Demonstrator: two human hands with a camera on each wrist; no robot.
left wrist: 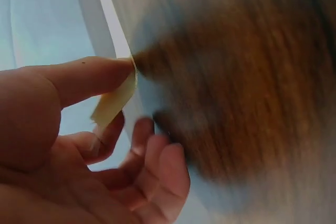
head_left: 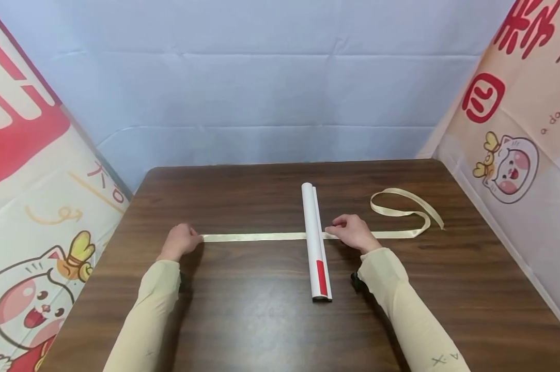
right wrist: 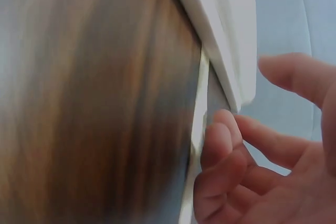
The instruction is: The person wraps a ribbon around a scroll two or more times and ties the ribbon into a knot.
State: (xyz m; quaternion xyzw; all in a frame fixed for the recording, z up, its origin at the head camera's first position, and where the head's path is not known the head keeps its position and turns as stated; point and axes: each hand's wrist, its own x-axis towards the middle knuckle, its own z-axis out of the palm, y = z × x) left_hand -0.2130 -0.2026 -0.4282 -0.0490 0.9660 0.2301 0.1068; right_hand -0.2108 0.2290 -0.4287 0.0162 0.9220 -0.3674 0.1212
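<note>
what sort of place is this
Probably a makeshift filming booth: a wood-grain table closed in by a creased pale-blue backdrop behind and cartoon-printed sheets on both sides.

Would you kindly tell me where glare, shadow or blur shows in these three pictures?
Head view: pale glare on the near part of the table, dark shadows alongside both sleeves; left wrist view: wood grain blurred, soft dark shadows beyond the left hand; right wrist view: wood grain smeared too, and the white roll looks pale and soft.
</note>
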